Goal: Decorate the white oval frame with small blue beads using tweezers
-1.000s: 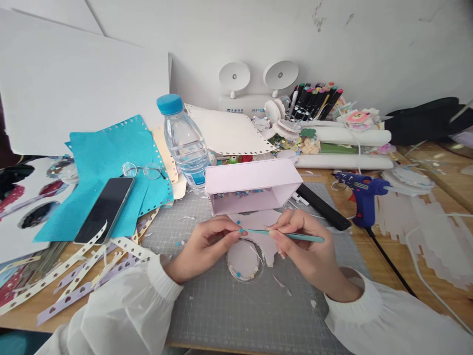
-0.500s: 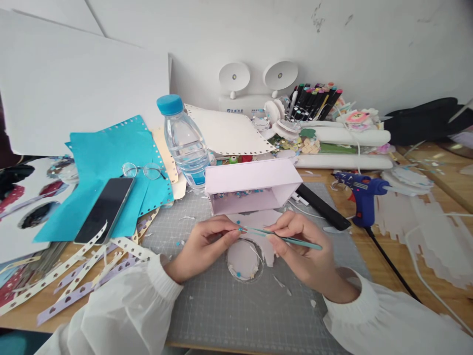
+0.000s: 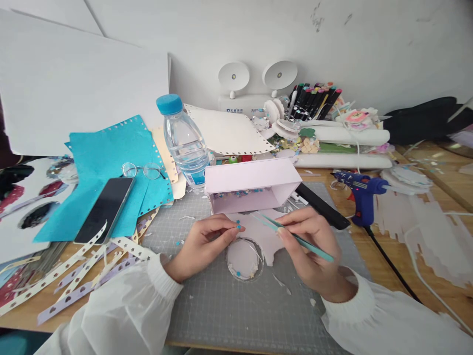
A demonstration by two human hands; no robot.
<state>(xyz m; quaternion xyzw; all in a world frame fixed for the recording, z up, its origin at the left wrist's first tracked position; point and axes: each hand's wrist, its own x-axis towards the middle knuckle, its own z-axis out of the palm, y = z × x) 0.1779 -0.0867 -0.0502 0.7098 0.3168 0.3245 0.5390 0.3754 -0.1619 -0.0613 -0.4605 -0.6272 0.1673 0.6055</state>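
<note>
Tiny blue pieces (image 3: 238, 225) are pinched between the thumb and forefinger of my left hand (image 3: 207, 241). My right hand (image 3: 312, 246) holds teal tweezers (image 3: 308, 244), whose tips point left, a little apart from those pieces. Below and between the hands lies a round clear-rimmed disc (image 3: 244, 259) with small blue and cream stars along its lower edge. Behind it is a torn-edged pale lilac sheet (image 3: 260, 236). An open lilac box (image 3: 253, 176), lying on its side, holds many small coloured bits. All this rests on a grey cutting mat (image 3: 236, 315).
A water bottle (image 3: 186, 148) stands behind the left hand. At the left are a phone (image 3: 105, 209), glasses (image 3: 144, 170) on blue sheets (image 3: 107, 158) and punched paper strips (image 3: 70, 276). To the right lie a black bar (image 3: 321, 204) and a blue glue gun (image 3: 364, 197) with its cord.
My right hand has moved right with the tweezers, drawing their tips away from my left fingertips. The tweezers now tilt more steeply. My left hand has barely moved.
</note>
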